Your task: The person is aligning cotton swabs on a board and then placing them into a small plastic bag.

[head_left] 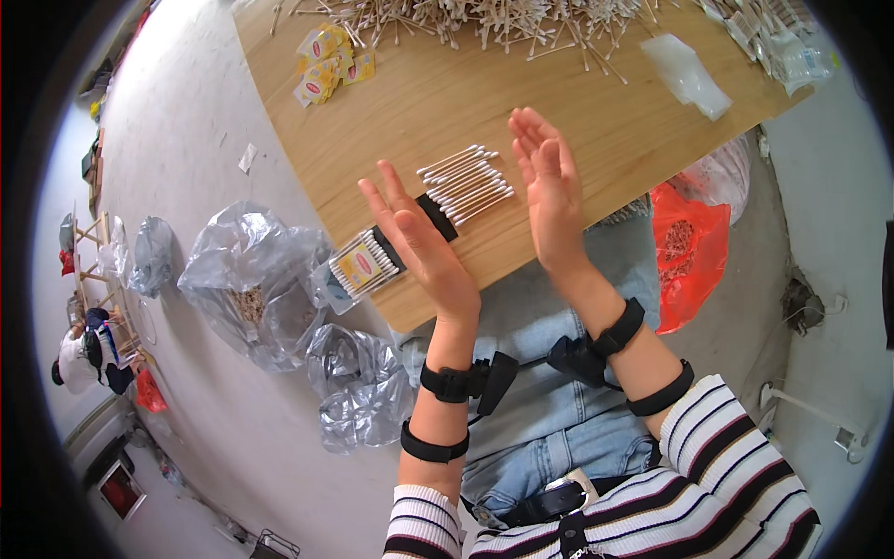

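A row of cotton swabs (470, 186) lies side by side on the wooden table (335, 149), their white tips roughly lined up. Its left end rests against a black flat piece (438, 217). On the left of the row is my left hand (424, 256), fingers stretched out and nothing in them; it partly covers the black piece. Beside that hand, at the table's near edge, sits a clear pack of cotton swabs (361, 266) with a yellow label. My right hand (551, 191) is raised on the row's other side, open, its palm turned toward the swabs.
At the far side lies a big heap of loose cotton swabs (521, 17). Yellow labels (326, 65) are stacked left of it, clear plastic sleeves (687, 76) to its right. Clear bags (247, 279) stand on the floor at left; a red bag (689, 247) hangs at right.
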Tool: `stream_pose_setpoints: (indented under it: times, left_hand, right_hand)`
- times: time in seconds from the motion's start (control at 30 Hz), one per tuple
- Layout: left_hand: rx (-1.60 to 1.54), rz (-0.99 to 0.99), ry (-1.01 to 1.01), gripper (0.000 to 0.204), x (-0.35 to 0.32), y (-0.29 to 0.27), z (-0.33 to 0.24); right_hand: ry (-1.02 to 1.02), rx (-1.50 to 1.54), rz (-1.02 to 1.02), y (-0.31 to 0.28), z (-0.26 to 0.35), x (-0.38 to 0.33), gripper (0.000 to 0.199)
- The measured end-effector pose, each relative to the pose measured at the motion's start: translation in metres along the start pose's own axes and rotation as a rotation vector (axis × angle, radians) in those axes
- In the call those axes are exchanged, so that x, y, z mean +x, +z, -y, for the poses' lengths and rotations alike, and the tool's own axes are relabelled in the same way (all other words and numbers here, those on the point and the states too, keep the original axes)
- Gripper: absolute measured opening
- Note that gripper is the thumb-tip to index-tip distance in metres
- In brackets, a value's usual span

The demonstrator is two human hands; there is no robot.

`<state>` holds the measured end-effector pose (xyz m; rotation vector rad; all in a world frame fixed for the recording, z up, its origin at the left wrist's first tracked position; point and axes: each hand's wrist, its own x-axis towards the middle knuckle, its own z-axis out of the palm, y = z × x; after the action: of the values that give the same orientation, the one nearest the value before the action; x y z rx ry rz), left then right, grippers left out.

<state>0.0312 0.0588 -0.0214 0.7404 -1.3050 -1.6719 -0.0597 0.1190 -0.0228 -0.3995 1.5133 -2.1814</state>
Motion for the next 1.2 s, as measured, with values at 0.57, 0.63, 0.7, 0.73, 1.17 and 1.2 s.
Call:
stream_pose_setpoints:
  times: [0.57, 0.63, 0.7, 0.73, 1.17, 1.2]
  left_hand:
    - [-0.121, -0.039, -0.053, 0.083, 0.026, 0.011, 0.005]
    - [-0.101, -0.017, -0.060, 0.083, 0.024, 0.010, 0.002]
    - [-0.102, -0.032, -0.056, 0.083, 0.023, 0.008, -0.004]
    - [-0.103, -0.029, -0.058, 0.083, 0.023, 0.009, -0.001]
    - [0.822, 0.238, 0.250, 0.084, 0.001, -0.008, 0.002]
    - [1.215, 0.382, 0.350, 0.086, -0.003, -0.009, 0.001]
  right_hand:
    - [0.021, -0.122, 0.228, 0.016, -0.007, 0.026, 0.075]
    - [0.024, -0.027, 0.193, 0.015, -0.005, 0.029, 0.076]
    - [0.014, -0.037, 0.189, 0.008, -0.002, 0.032, 0.077]
    - [0.005, -0.046, 0.187, 0.005, 0.000, 0.033, 0.077]
    - [-0.062, -0.234, 0.224, -0.016, 0.006, 0.027, 0.056]
    - [-0.133, -0.375, 0.212, -0.023, 0.005, 0.029, 0.042]
